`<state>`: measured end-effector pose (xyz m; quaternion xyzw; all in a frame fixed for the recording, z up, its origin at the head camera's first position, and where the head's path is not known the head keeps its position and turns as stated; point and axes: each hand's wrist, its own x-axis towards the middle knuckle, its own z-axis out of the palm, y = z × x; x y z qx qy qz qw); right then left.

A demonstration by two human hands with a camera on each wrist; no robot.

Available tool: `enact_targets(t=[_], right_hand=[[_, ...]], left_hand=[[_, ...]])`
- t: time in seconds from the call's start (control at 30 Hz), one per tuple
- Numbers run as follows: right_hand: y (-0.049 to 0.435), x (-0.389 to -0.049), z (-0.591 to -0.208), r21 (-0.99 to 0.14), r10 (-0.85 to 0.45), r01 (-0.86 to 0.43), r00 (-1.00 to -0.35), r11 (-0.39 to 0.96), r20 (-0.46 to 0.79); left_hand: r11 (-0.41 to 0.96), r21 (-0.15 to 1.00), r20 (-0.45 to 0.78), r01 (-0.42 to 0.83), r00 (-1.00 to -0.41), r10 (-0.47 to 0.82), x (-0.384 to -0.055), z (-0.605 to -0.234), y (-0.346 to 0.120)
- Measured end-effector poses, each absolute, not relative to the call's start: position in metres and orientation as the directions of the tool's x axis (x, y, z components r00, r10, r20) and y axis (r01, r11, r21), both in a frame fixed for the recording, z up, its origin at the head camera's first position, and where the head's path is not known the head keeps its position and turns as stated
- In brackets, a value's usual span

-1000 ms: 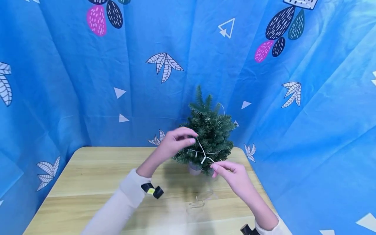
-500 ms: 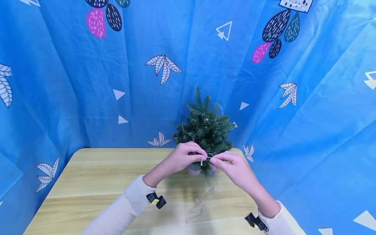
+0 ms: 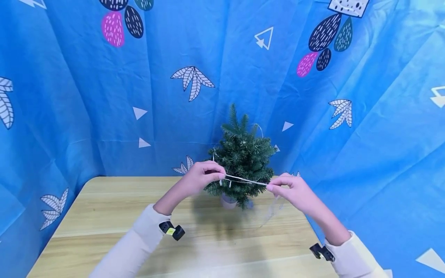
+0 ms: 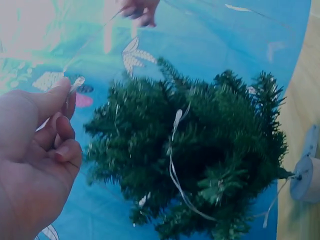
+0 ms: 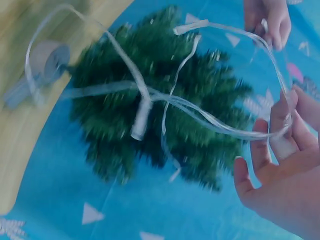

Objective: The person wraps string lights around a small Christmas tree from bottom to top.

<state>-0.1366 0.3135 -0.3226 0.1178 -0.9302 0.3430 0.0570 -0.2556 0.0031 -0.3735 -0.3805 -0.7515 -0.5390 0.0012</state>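
Observation:
A small green artificial Christmas tree stands in a pale pot towards the back of the table. My left hand pinches a clear-wired string of fairy lights in front of the tree's left side. On the right, my right hand pinches the same string between thumb and forefinger. The stretch between both hands is nearly straight. In the right wrist view, loose loops with a small bulb dangle from the right hand. Another length of wire lies across the branches in the left wrist view.
The wooden table extends left and forward of the tree. A patterned blue cloth hangs close behind the tree and along both sides. Black camera mounts sit on both wrists.
The hands came together in front of the tree, then moved apart, left hand left and right hand right, straightening the string between them. The trailing loops lifted off the front of the table.

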Motion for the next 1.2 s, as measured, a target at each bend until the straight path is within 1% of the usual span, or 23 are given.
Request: enact_targets(t=[0.13,0.3,0.4,0.57,0.63,0.87,1.1,1.2], right_hand=[[0.332,-0.138,-0.322,-0.632,-0.189,-0.234,-0.972,0.739,0.139],[0.346,-0.141,-0.324,-0.654,-0.251,-0.246,-0.964,0.716,0.088],[0.348,-0.142,-0.325,-0.639,-0.263,-0.239,-0.963,0.731,0.058],[0.348,-0.144,-0.325,-0.577,-0.271,-0.243,-0.962,0.780,0.038],[0.348,-0.145,-0.326,-0.560,-0.261,-0.241,-0.964,0.793,0.045],[0.352,-0.144,-0.331,-0.552,-0.194,-0.199,-0.979,0.810,0.069],[0.360,-0.143,-0.334,-0.454,-0.201,-0.263,-0.963,0.852,0.181],[0.369,-0.141,-0.338,-0.431,-0.170,-0.238,-0.967,0.870,0.192]], left_hand=[[0.130,0.827,0.402,0.548,-0.736,0.544,-0.261,-0.374,-0.005],[0.150,0.827,0.389,0.543,-0.743,0.544,-0.265,-0.377,-0.009],[0.145,0.829,0.396,0.541,-0.749,0.531,-0.267,-0.378,-0.010],[0.126,0.824,0.424,0.552,-0.749,0.510,-0.267,-0.377,-0.013],[0.124,0.821,0.430,0.558,-0.746,0.508,-0.268,-0.376,-0.013],[0.142,0.819,0.422,0.555,-0.752,0.507,-0.268,-0.374,-0.014],[0.139,0.797,0.460,0.588,-0.740,0.491,-0.271,-0.373,-0.020],[0.134,0.805,0.456,0.577,-0.748,0.483,-0.273,-0.375,-0.023]])
